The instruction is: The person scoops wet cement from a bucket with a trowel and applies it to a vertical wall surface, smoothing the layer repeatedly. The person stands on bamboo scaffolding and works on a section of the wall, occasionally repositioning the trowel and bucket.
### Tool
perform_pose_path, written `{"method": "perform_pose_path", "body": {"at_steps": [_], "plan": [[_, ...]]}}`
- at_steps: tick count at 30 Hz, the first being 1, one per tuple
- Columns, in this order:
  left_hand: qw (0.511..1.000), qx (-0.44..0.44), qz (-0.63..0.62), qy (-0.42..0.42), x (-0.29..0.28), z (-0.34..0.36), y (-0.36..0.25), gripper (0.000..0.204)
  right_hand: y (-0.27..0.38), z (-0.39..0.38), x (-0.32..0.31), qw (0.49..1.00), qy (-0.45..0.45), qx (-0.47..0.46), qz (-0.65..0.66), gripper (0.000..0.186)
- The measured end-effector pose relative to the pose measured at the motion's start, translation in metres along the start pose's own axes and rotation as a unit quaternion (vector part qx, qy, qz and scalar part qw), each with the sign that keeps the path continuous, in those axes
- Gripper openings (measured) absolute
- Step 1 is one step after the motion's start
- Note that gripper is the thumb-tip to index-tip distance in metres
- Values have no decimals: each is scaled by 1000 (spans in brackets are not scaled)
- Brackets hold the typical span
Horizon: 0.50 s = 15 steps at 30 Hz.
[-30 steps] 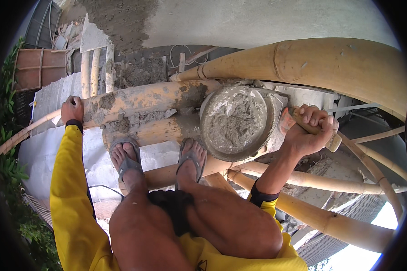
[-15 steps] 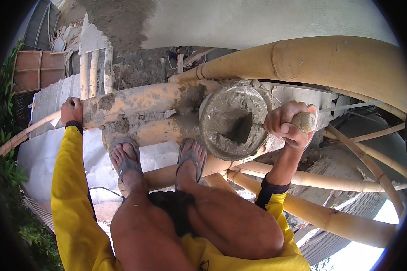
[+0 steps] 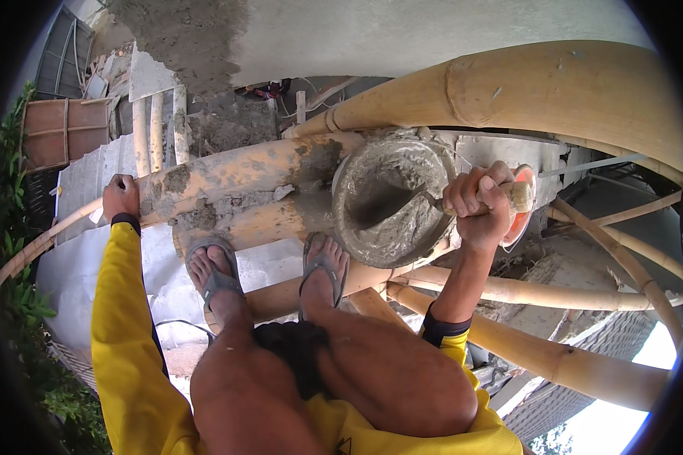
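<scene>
Inside the bucket [image 3: 388, 262], wet grey mortar [image 3: 379, 165], trowel [image 3: 521, 197] in right hand [image 3: 479, 199]

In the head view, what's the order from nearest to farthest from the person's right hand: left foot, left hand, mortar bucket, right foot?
1. Mortar bucket: just left of the right hand.
2. Right foot: left of the bucket, lower in view.
3. Left foot: farther left.
4. Left hand: leftmost of the four.

Wooden-handled trowel [image 3: 520, 198], blade dipped in wet grey mortar [image 3: 387, 165], round mortar-smeared bucket [image 3: 391, 260] holding it
</scene>
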<state>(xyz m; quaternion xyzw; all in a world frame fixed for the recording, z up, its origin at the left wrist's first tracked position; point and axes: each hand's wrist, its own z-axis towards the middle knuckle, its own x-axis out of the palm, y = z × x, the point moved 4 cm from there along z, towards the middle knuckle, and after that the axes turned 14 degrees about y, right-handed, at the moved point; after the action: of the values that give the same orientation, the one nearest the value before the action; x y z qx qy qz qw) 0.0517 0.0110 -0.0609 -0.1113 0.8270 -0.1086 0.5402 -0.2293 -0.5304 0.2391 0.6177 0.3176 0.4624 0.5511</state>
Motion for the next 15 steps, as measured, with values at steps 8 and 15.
{"method": "perform_pose_path", "body": {"at_steps": [8, 15], "plan": [[1000, -4, 1, 8, -2, 0, -4, 41, 16, 9, -6, 964, -200, -174, -19, 24], [1000, -3, 1, -5, 1, 1, 1, 42, 36, 10, -4, 996, -79, -28, -1, 25]]}}
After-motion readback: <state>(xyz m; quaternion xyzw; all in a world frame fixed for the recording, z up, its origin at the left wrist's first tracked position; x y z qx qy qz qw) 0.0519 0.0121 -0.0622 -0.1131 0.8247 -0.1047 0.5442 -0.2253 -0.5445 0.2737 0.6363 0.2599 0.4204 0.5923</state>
